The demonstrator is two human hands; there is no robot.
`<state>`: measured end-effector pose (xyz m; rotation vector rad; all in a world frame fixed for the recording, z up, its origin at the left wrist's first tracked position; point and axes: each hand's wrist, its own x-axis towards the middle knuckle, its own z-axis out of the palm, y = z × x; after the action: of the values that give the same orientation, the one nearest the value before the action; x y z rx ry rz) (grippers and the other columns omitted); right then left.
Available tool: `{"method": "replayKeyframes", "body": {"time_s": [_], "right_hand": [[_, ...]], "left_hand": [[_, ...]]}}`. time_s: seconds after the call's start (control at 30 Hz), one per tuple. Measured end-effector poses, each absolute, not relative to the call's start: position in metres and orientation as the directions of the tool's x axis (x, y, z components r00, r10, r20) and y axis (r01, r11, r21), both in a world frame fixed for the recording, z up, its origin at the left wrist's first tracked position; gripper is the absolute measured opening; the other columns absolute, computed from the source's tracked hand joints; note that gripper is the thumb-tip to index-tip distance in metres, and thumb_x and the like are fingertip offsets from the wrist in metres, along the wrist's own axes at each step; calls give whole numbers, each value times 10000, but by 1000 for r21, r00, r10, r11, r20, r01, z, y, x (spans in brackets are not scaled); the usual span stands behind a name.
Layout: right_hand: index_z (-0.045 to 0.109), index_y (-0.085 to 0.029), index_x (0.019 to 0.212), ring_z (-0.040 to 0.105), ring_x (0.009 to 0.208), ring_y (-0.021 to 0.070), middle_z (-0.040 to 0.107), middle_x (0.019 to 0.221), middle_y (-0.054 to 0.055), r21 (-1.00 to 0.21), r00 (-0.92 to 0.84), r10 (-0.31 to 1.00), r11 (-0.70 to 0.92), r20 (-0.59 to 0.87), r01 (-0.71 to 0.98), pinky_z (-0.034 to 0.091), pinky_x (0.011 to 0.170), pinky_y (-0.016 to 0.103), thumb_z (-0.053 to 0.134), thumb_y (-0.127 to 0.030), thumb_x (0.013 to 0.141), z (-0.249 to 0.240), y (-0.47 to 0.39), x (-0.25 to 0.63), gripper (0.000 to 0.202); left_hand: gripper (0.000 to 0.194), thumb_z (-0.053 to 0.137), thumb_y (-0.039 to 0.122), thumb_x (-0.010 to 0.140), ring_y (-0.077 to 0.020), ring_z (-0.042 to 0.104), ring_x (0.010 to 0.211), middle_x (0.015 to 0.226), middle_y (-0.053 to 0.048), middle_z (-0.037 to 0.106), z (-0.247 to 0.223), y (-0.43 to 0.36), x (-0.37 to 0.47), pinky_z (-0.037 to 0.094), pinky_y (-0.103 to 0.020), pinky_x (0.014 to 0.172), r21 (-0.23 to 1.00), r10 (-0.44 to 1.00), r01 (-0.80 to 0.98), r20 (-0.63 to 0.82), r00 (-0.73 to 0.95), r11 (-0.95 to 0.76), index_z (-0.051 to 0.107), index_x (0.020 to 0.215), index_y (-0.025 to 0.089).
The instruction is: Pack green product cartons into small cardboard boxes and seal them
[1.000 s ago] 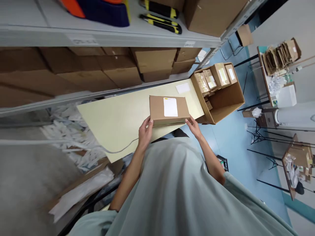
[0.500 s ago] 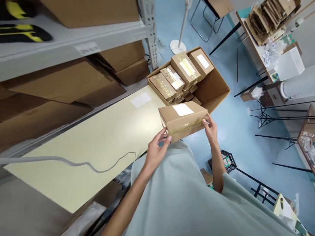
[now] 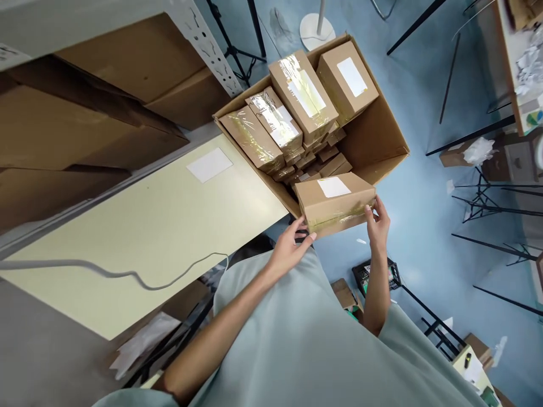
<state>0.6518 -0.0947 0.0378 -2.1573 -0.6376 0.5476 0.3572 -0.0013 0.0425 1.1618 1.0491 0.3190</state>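
Note:
Between my two hands I hold a brown cardboard box [image 3: 339,209], taped along its near side and with a white label on top. My left hand [image 3: 292,243] grips its left end, thumb at the lower edge. At the right end, my right hand [image 3: 376,221] pinches the corner. The held box overlaps the near side of a large open carton [image 3: 377,150]. Inside that carton lie several smaller taped boxes, among them a tall labelled box [image 3: 303,96] and another labelled box [image 3: 348,76] at the far end.
A pale yellow tabletop [image 3: 169,226] extends left, bearing a white paper sheet [image 3: 209,165] and a grey cable [image 3: 106,273]. Shelving with cardboard boxes [image 3: 76,124] borders it. A black crate [image 3: 375,275] sits on the blue floor, right of my body. A white round stand base [image 3: 317,33] is beyond the carton.
My view has shifted toward the large carton. Both hands have carried the held box away from the tabletop, closer over the carton's near right part.

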Motion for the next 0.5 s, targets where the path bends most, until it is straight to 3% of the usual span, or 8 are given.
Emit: {"method": "replayKeyframes", "body": {"time_s": [0.27, 0.5], "right_hand": [[690, -148, 1641, 725, 1439, 344, 703, 1642, 234, -769, 723, 642, -589, -256, 250, 700, 1068, 454, 721, -710, 954, 9, -56, 657, 888], [709, -148, 1609, 727, 1431, 345, 726, 1601, 237, -753, 701, 655, -605, -284, 261, 693, 1086, 479, 722, -719, 933, 8, -35, 663, 885]], "left_hand": [[735, 788, 587, 945, -352, 735, 1430, 1591, -144, 749, 18, 25, 371, 651, -507, 1187, 796, 630, 305, -602, 490, 523, 686, 1581, 231], [768, 803, 603, 903, -346, 758, 1375, 1517, -153, 787, 16, 37, 381, 651, -513, 1176, 781, 627, 277, -617, 475, 559, 697, 1559, 218]]}}
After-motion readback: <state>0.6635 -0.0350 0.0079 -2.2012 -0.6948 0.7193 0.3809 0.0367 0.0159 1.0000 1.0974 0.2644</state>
